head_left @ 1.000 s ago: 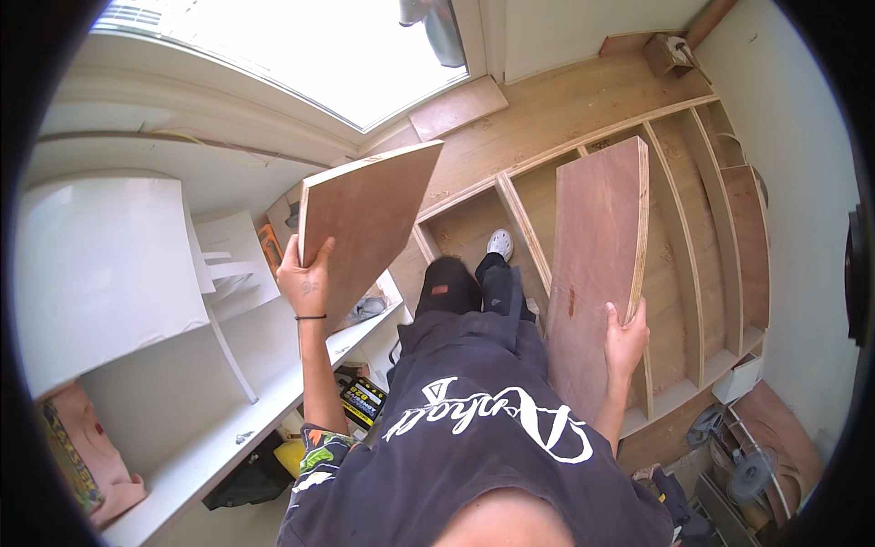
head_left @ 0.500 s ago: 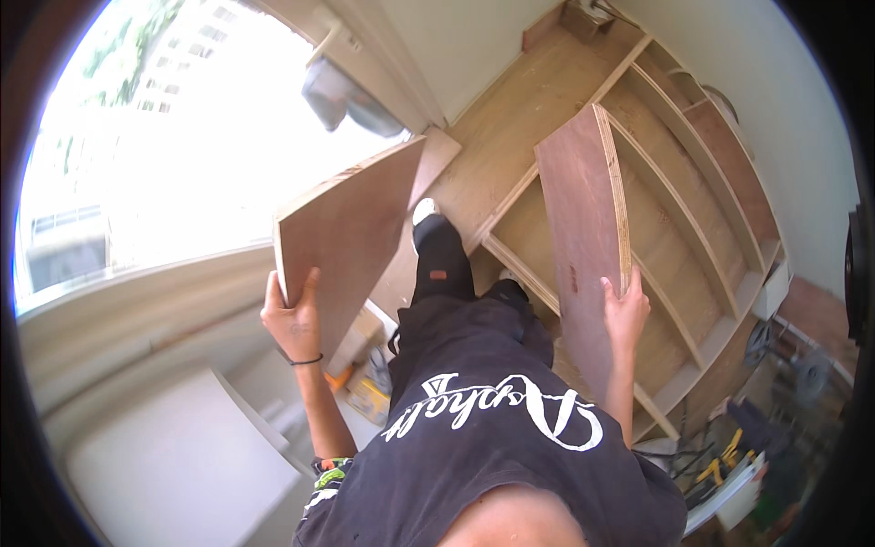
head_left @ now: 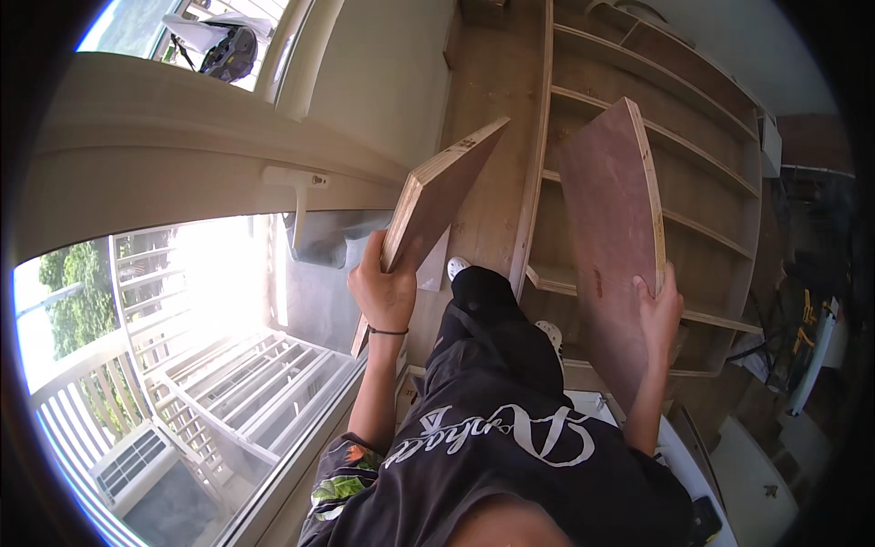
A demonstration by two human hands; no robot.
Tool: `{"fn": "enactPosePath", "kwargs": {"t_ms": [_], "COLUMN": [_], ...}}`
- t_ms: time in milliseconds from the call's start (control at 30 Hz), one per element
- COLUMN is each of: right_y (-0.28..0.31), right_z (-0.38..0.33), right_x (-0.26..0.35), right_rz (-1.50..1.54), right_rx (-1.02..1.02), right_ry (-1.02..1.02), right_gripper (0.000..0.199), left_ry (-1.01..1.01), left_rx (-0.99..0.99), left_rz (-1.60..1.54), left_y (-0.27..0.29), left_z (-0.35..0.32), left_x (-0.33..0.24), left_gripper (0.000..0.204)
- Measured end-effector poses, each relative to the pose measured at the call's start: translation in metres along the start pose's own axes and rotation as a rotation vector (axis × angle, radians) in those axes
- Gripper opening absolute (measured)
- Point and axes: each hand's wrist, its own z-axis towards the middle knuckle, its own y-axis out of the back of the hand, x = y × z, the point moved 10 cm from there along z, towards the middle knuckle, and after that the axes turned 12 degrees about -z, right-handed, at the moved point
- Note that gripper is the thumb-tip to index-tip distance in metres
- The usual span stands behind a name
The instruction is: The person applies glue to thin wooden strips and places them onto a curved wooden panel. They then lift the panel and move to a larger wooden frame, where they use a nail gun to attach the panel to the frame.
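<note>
From where I stand, one board is held in each hand. The left hand (head_left: pixel 383 290) has its fingers clamped on the left edge of the left board (head_left: pixel 447 196). The right hand (head_left: pixel 658 314) has its fingers clamped on the right edge of the right board (head_left: pixel 609 210), held over the frame (head_left: pixel 537 164), inside its left edge; the board's lower end is partly hidden. Caution: with one-edge grips, a bump could twist either board loose. Swinging left could knock the left board against the handle (head_left: pixel 299 205). A shoe (head_left: pixel 552 337) catching the frame's left edge could cause a stumble
</note>
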Motion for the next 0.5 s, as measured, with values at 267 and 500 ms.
{"fn": "enactPosePath", "kwargs": {"t_ms": [267,500], "right_y": [0.007,-0.022], "right_z": [-0.001,0.058], "right_x": [0.028,0.023], "right_rz": [0.056,0.133], "right_rx": [-0.138,-0.128], "right_ry": [-0.137,-0.225], "right_gripper": [0.058,0.057], "left_ry": [-0.167,-0.083], "left_rx": [0.068,0.145], "left_rz": [-0.157,0.006], "left_y": [-0.058,-0.159], "left_z": [0.115,0.189], "left_x": [-0.025,-0.003], "left_gripper": [0.028,0.037]}}
